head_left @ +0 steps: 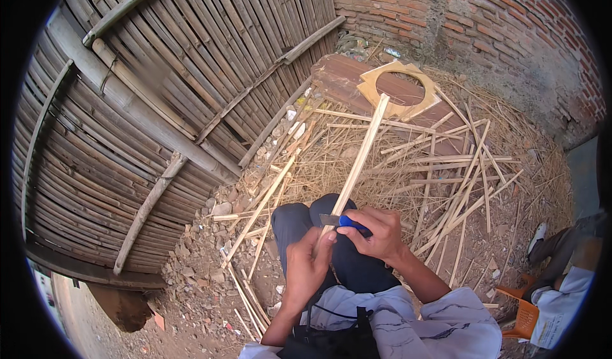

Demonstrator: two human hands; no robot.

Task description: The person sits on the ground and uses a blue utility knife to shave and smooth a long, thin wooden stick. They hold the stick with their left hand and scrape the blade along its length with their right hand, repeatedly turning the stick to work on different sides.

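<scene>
Left hand (305,266) closed on long, pale, flat wooden strip (363,158), angled toward one o'clock above dark-trousered knees (290,233); right hand (378,231) clenched round blue-handled knife (348,222), blade across strip. Paring, I judge; next stroke needs thumb clear.

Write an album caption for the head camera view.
Beside a bamboo fence, the left hand holds a pale strip, the right hand a blue-handled knife.
</scene>
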